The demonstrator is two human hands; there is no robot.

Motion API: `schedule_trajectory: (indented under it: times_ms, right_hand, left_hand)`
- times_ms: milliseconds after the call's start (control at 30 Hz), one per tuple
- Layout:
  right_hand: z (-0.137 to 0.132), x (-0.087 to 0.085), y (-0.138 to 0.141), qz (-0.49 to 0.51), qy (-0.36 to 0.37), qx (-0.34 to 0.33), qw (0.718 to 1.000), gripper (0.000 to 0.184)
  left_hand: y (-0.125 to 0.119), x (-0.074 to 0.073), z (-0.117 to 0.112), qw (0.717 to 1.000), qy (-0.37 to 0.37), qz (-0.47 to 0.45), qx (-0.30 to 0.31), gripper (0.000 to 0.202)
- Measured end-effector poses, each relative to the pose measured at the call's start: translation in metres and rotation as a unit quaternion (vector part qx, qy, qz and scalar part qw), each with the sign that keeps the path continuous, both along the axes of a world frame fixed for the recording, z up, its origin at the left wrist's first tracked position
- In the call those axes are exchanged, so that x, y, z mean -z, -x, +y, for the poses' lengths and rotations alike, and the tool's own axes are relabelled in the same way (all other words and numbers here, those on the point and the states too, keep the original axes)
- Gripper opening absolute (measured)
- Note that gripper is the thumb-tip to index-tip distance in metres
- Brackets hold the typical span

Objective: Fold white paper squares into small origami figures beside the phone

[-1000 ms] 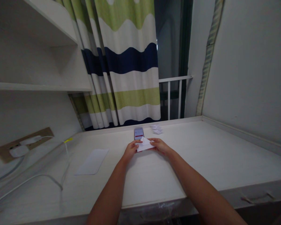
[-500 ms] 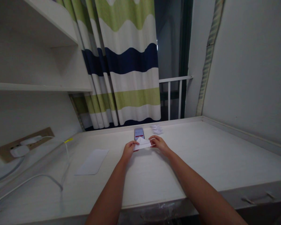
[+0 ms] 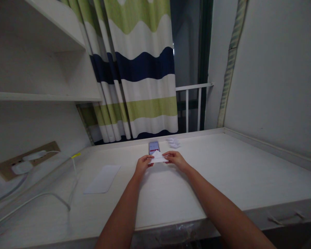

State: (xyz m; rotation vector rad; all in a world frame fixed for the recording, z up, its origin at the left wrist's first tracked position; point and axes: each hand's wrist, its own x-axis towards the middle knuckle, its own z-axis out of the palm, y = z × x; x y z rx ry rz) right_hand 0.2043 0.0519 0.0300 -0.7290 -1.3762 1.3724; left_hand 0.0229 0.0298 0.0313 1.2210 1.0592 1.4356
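A small folded white paper (image 3: 158, 157) with a pointed top is held just above the white desk (image 3: 223, 173) between both hands. My left hand (image 3: 142, 164) pinches its left end. My right hand (image 3: 175, 159) pinches its right end. Just behind the paper a phone (image 3: 153, 146) lies on the desk with its screen lit. A few small folded white paper pieces (image 3: 173, 142) lie to the right of the phone.
A flat white sheet (image 3: 102, 178) lies on the desk to the left. A white cable (image 3: 52, 197) runs from a wall socket with plugs (image 3: 23, 162). A striped curtain (image 3: 137, 69) hangs behind, shelves (image 3: 41, 95) stand at left, a wall at right.
The paper has gone from a loose, open shape to a flatter triangle. Both hands have shifted slightly away from me, toward the phone.
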Motion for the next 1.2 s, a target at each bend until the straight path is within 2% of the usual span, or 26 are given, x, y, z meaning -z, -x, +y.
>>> schedule_trajectory:
  times_ms: [167, 267, 400, 533, 867, 1033, 1200]
  right_hand:
    - [-0.001, -0.001, 0.002, 0.033, 0.031, -0.008, 0.999, 0.016]
    - [0.001, 0.0, 0.002, 0.037, 0.034, 0.001, 0.999, 0.015]
    - [0.002, 0.003, 0.001, 0.027, 0.015, 0.0, 1.0, 0.025]
    - [0.003, 0.004, -0.002, 0.008, 0.009, -0.002, 1.0, 0.032]
    - [0.004, 0.001, -0.007, -0.014, 0.007, -0.017, 1.0, 0.035]
    - [0.005, -0.002, -0.009, -0.036, -0.02, 0.025, 0.999, 0.032]
    - [0.006, -0.001, -0.01, -0.048, -0.009, 0.054, 0.997, 0.027]
  left_hand:
    - [0.002, 0.001, 0.002, 1.0, 0.004, -0.009, -0.013, 0.017]
    - [0.001, 0.0, 0.0, 1.0, 0.024, -0.01, 0.002, 0.02]
    - [-0.002, -0.004, -0.004, 0.998, 0.047, 0.013, 0.04, 0.032]
    - [-0.001, -0.003, -0.003, 0.997, 0.04, 0.037, 0.047, 0.039]
    - [0.005, 0.002, 0.005, 0.996, 0.018, 0.074, 0.046, 0.037]
    - [0.006, 0.0, 0.003, 0.996, 0.004, 0.086, 0.032, 0.035]
    - [0.006, 0.0, 0.003, 0.995, 0.001, 0.093, 0.037, 0.036]
